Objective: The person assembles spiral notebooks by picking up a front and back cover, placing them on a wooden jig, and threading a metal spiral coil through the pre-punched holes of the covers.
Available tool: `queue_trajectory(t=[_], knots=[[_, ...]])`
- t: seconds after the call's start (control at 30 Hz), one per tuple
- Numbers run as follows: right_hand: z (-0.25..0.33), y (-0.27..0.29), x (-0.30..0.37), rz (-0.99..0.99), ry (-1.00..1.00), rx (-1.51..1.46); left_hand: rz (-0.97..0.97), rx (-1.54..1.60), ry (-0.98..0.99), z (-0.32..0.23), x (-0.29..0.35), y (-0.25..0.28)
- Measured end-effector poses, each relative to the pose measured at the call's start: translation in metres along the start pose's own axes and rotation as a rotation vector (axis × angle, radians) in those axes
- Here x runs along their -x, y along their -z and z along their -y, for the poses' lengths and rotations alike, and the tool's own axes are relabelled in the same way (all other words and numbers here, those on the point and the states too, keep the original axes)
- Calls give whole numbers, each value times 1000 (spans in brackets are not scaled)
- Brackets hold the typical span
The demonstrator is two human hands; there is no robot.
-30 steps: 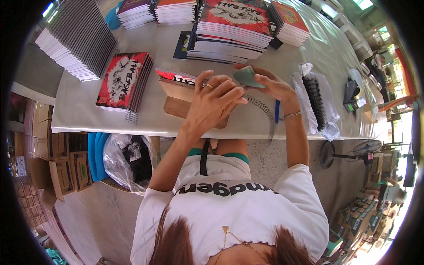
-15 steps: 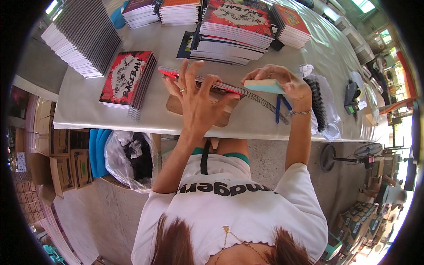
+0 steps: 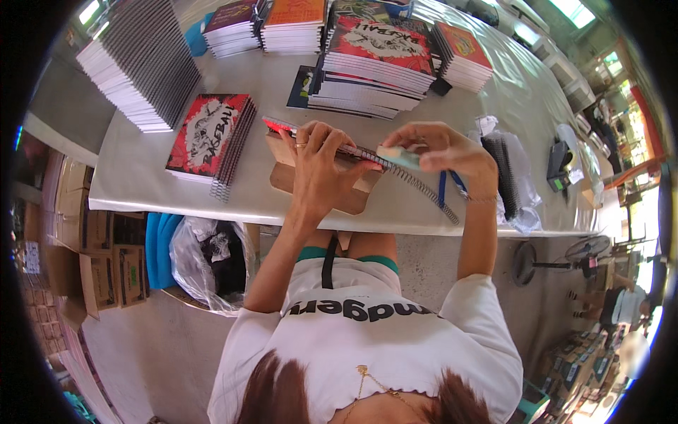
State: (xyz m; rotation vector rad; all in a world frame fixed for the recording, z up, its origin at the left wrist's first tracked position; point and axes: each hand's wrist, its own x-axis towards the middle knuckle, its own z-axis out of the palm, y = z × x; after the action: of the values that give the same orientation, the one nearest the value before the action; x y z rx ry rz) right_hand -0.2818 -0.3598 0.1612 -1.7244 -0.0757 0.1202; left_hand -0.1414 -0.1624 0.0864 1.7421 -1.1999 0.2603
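Observation:
My left hand (image 3: 319,152) is closed over a thin red-covered notebook (image 3: 275,126), pressing its holed edge upward. The notebook leans on a wooden block (image 3: 286,177) at the table's near edge. A dark metal spiral coil (image 3: 424,189) runs along that edge, and its loose length hangs out to the right. Held in my right hand (image 3: 445,150) is a pale blue and cream pad, like foam (image 3: 404,157), blurred by motion. The pad is at the coil where it leaves the notebook; whether they touch I cannot tell. Blue-handled pliers (image 3: 443,188) lie behind the coil.
A short stack of bound red notebooks (image 3: 208,134) lies left, before a tall spiral-bound stack (image 3: 141,67). Loose red-covered books (image 3: 381,46) are piled at the back. To the right are black coils in plastic (image 3: 508,173) and a dark device (image 3: 560,166). A plastic-lined bin (image 3: 205,272) stands below.
My left fingers, raised and spread before, now lie lower over the notebook. My right hand has brought the pad a little left and down to the coil, whose loose end hangs lower.

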Motion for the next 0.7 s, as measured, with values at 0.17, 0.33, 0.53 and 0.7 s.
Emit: queue_trajectory(t=[0.17, 0.33, 0.53, 0.7], knots=[[11, -6, -17, -104, -87, 268, 12, 7, -7, 3, -7, 4], [-13, -4, -29, -154, -192, 713, 18, 3, -43, 6, -7, 2], [-3, -11, -27, -85, -74, 342, 53, -15, -15, 3, -6, 6], [5, -10, -28, -98, -72, 138, 5, -108, -4, -1, -5, 9]])
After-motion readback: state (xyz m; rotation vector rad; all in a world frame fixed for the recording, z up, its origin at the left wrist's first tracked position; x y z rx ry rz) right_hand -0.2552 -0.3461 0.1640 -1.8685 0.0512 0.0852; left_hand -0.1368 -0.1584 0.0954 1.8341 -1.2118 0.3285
